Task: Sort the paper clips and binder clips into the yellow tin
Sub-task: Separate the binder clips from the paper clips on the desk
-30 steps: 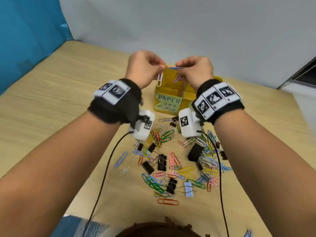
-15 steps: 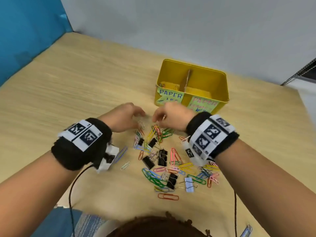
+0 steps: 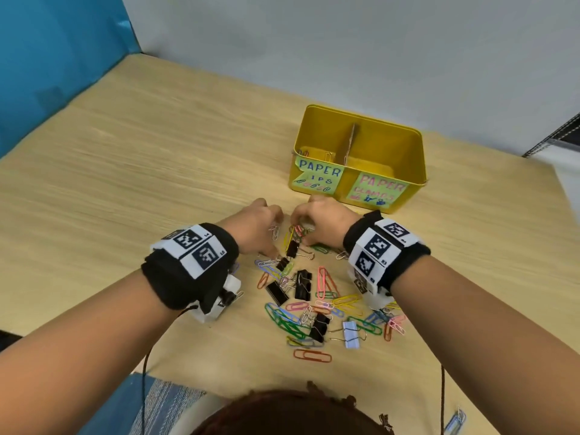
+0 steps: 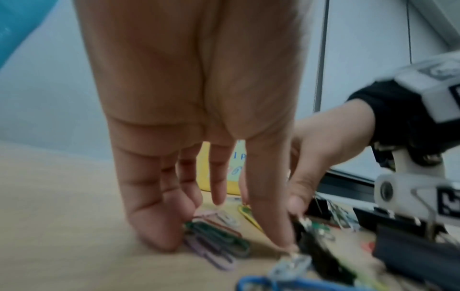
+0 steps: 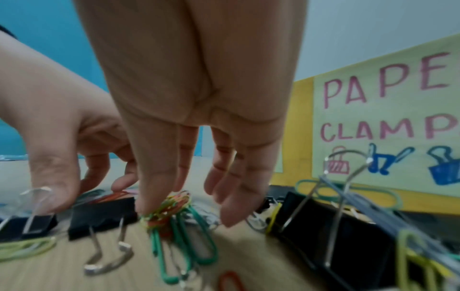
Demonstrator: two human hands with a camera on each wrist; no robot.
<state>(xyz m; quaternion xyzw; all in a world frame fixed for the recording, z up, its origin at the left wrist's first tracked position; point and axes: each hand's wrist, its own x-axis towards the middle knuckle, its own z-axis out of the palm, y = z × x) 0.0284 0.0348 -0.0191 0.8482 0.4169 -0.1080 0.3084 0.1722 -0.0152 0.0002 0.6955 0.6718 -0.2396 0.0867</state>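
Observation:
The yellow tin [image 3: 408,146] stands at the back right, split by a card divider, with "PAPER CLIPS" on its left label and "PAPER CLAMPS" [image 5: 388,110] on its right one. Coloured paper clips and black binder clips [image 3: 303,284] lie scattered in front of it. My right hand [image 3: 299,229] pinches a tangle of green and mixed paper clips [image 5: 174,208] between thumb and forefinger at the pile's far edge. My left hand [image 3: 274,238] reaches down beside it. Its fingertips [image 4: 159,234] rest on the table against green and purple paper clips [image 4: 216,238], and its thumb touches a binder clip's wire handle [image 5: 34,198].
The wooden table [image 3: 125,183] stretches left and back to a blue partition [image 3: 47,58] and a grey wall. A dark shelf edge [image 3: 561,133] sits at the far right. Cables hang from both wrist cameras. A pale blue binder clip [image 3: 351,334] and an orange paper clip [image 3: 312,355] lie nearest me.
Both hands have come down from above the tin's left compartment to the far edge of the pile. The right hand has taken hold of a bunch of paper clips.

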